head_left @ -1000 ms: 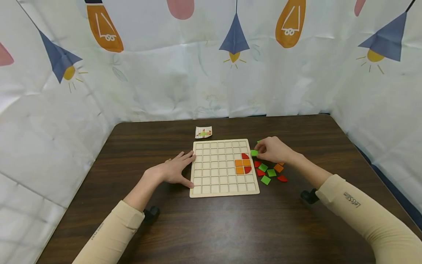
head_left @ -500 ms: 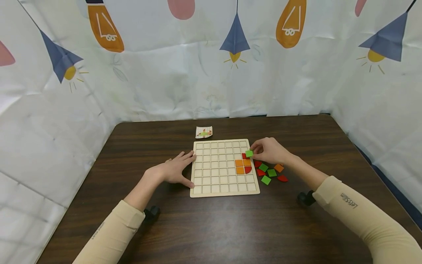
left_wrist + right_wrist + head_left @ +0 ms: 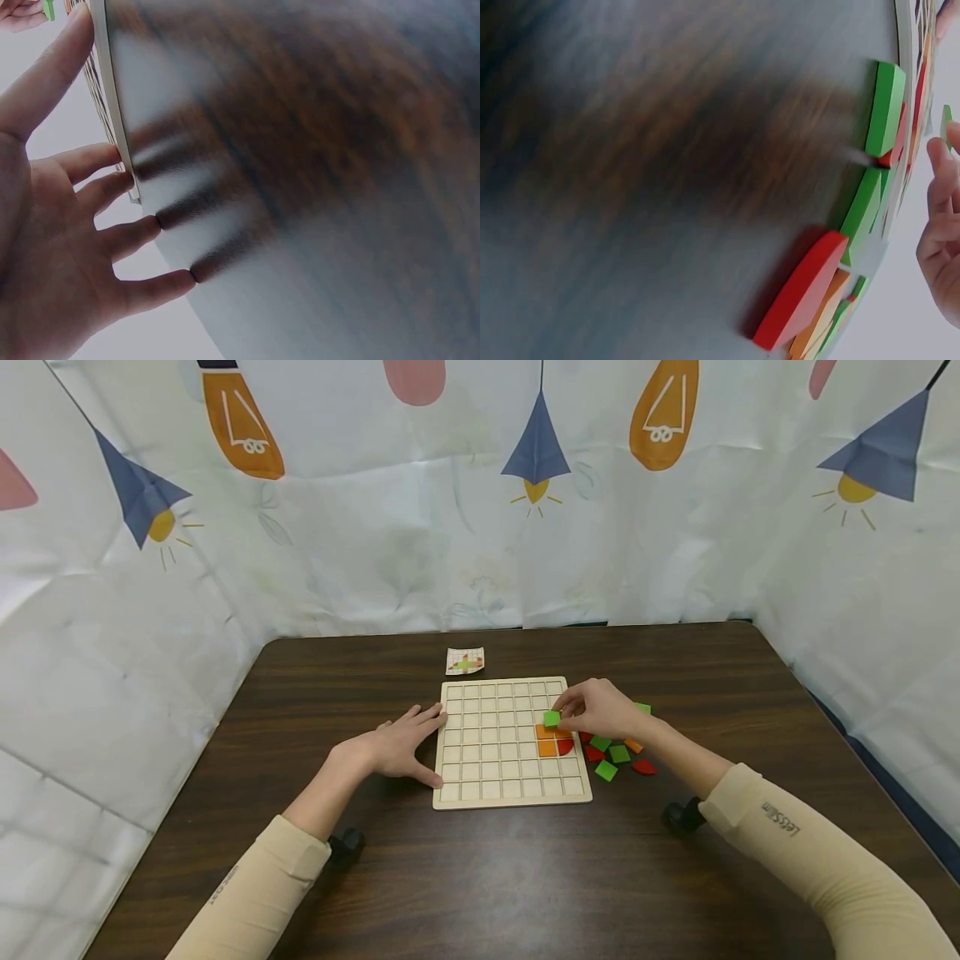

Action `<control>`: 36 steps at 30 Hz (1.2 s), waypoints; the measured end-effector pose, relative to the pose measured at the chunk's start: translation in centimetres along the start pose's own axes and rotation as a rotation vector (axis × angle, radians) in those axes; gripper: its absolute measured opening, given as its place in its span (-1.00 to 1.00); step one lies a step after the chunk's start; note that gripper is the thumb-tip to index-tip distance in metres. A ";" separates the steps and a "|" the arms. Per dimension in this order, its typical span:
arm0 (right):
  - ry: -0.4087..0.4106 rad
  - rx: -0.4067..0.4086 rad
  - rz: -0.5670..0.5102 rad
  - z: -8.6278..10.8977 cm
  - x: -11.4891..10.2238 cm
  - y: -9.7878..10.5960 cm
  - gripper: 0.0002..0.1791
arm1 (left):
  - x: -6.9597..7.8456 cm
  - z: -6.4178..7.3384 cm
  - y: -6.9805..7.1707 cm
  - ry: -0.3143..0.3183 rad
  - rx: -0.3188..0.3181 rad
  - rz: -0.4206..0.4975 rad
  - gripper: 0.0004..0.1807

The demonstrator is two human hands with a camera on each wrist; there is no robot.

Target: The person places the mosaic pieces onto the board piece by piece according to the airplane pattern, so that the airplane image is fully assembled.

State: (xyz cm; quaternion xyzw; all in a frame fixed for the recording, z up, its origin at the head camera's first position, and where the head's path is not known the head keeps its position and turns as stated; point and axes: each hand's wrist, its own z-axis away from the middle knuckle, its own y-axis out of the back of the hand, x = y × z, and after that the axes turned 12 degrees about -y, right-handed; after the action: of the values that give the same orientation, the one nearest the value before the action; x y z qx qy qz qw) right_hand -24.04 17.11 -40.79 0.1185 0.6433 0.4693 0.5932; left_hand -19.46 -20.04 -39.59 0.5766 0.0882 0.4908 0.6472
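A wooden grid board (image 3: pixel 487 752) lies on the dark table. My left hand (image 3: pixel 401 743) rests at its left edge, fingers spread and straight; the left wrist view shows the thumb and fingertips along that edge. My right hand (image 3: pixel 600 708) pinches a green square tile (image 3: pixel 552 718) over the board's right part, just behind the orange tiles (image 3: pixel 547 748). A red quarter-round tile (image 3: pixel 565 747) sits in the grid beside them. The right hand hides some cells behind these tiles. In the right wrist view the green tile (image 3: pixel 946 124) shows at the fingertips.
Right of the board lie loose green tiles (image 3: pixel 606 770), red tiles (image 3: pixel 643 767) and an orange tile (image 3: pixel 633 745), some partly under the right hand. A small pattern card (image 3: pixel 465 661) lies behind the board. A printed curtain (image 3: pixel 375 543) surrounds the table's far side.
My right hand has carried the green square tile leftward from beside the board to above its right part. The left hand has stayed at the board's edge.
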 end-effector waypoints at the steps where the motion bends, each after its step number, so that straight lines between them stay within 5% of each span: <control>1: -0.002 -0.003 -0.007 0.0 -0.1 -0.1 -0.75 | 0.0 0.0 0.0 0.000 0.000 -0.001 0.21; 13: -0.020 -0.058 -0.067 -0.7 -1.6 -1.1 -0.75 | -0.1 0.1 0.0 0.007 0.002 0.007 0.22; 36: -0.006 -0.060 0.055 -1.9 -3.2 -2.7 -0.83 | -0.1 0.1 -0.4 0.002 0.043 0.061 0.22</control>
State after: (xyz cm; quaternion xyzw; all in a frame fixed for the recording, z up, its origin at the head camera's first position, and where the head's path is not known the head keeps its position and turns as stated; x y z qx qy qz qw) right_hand -23.76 12.53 -40.93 0.1197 0.6237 0.5043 0.5851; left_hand -19.25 -20.09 -39.99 0.5924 0.0815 0.5088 0.6193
